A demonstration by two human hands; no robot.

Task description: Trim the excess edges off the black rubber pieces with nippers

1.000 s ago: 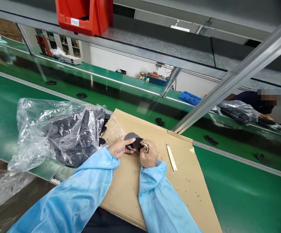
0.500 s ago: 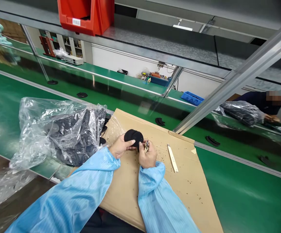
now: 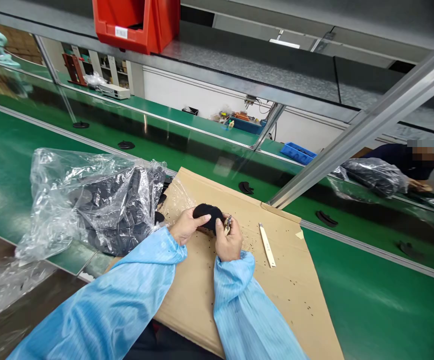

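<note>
We hold our left hand point(image 3: 185, 228) curled around the near and left edge of a black round pad point(image 3: 208, 213), thumb on top and fingers tucked beneath, so the pad sits lifted just above the cardboard sheet point(image 3: 277, 280) spread on the counter point(image 3: 370, 300). Our right hand point(image 3: 229, 243) is closed into a loose fist at the pad's right edge, pinching a small metal tool point(image 3: 227, 223) whose tip meets the pad. Both hands are narrow, each gripping its own thing, and they touch each other around the pad.

A pale flat stick point(image 3: 266, 244) lies on the cardboard just to the right of our right hand, apart from it. A clear plastic bag point(image 3: 89, 200) full of dark pieces rests to our left, its mouth overlapping the cardboard's corner.

We cannot make out what kind of tool it is; most of it is buried in the fist. Our left fingers are hidden under the pad. Small dark specks dot the cardboard, too small to identify. The bag's contents blur behind crinkled film. Our blue sleeves point(image 3: 127, 300) run out of the bottom of the view.
</note>
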